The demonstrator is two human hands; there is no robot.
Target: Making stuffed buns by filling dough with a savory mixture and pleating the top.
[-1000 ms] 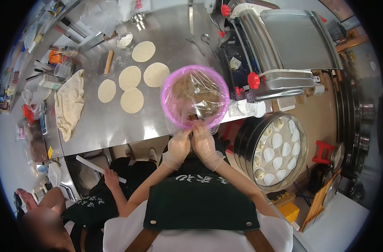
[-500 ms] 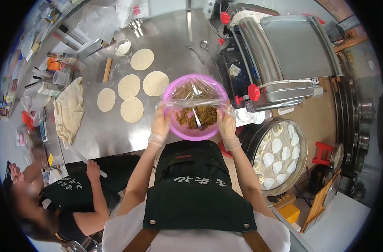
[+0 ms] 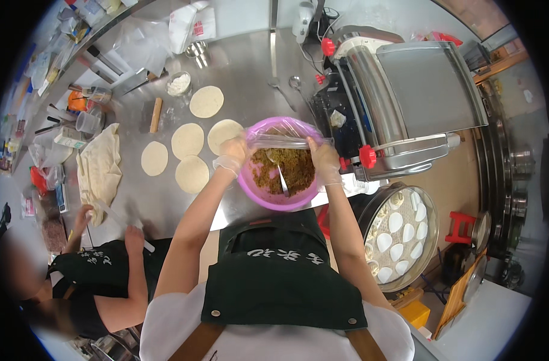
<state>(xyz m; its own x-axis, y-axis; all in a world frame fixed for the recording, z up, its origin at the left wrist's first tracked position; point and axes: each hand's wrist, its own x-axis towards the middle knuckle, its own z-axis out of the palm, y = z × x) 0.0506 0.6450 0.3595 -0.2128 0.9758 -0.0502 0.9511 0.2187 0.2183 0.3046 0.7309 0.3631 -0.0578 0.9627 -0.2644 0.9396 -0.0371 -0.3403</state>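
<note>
A pink bowl (image 3: 248, 188) stands at the counter's near edge, holding a crumbly brown-green filling (image 3: 297, 170). In the filling rests a metal spoon (image 3: 283, 182), its handle toward me. Clear plastic wrap (image 3: 282, 142) covers the far part of the bowl, its near edge bunched into a band. Gloved in thin clear plastic, my left hand (image 3: 233, 150) is closed on the band's left end. At its right end my right hand (image 3: 325, 161), gloved too, pinches the wrap with thumb and fingers. The near half of the filling lies uncovered.
Several flat dough rounds (image 3: 188, 141) lie left of the bowl, near a rolling pin (image 3: 156, 115) and a flour bowl (image 3: 179, 84). A dough roller machine (image 3: 383, 90) and a round steamer (image 3: 434, 240) stand right. A co-worker's hand (image 3: 82, 218) is beside a cloth (image 3: 100, 162).
My hands have drawn the plastic wrap toward the far side, uncovering more filling and the spoon. At left, a co-worker's hand has moved to the cloth's near end.
</note>
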